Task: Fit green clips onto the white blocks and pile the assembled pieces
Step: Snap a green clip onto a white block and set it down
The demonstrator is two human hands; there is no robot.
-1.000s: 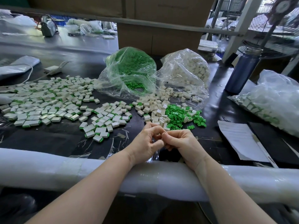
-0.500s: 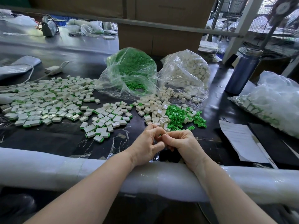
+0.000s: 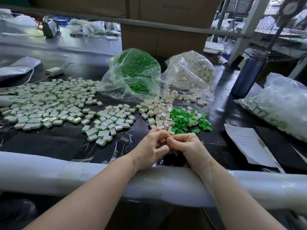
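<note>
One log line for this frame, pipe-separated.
stage: fitting | left hand + right hand: fingertips together, piece mostly hidden, green sliver shows | loose green clips: ahead on table | assembled pieces: spread left

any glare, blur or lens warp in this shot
Head view: daylight glare on the clear bags and glossy black table; wide-angle bend along the foam edge roll; hands sharp, left hand, right hand; far bench soft.

Bright daylight from right, glare, edge distortion
</note>
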